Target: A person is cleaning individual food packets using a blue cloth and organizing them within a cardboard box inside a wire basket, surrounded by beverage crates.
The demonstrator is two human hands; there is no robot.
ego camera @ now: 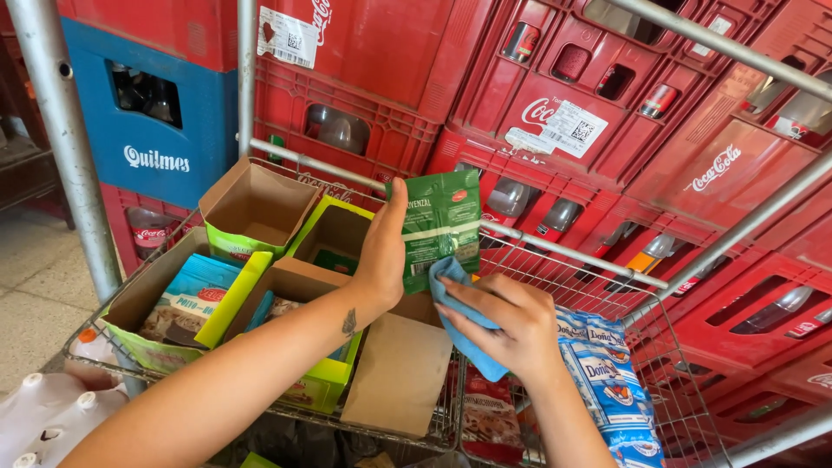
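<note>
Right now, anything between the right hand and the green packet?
Head view: a blue cloth, held by the right hand, pressed against the green packet that the left hand holds.

Both bare forearms reached in from about seven and five o'clock, converging toward the middle. The left hand [383, 251] stood upright, thumb pointing to twelve, fingers clamped in a pinch, a small tattoo near the wrist. The right hand [507, 325] lay just beside it at four o'clock, knuckles up, fingers curled closed.

Red plastic bottle crates [555, 95] stack high across the back, a blue crate [152, 121] at far left, above pale tiled floor [35, 295].
</note>
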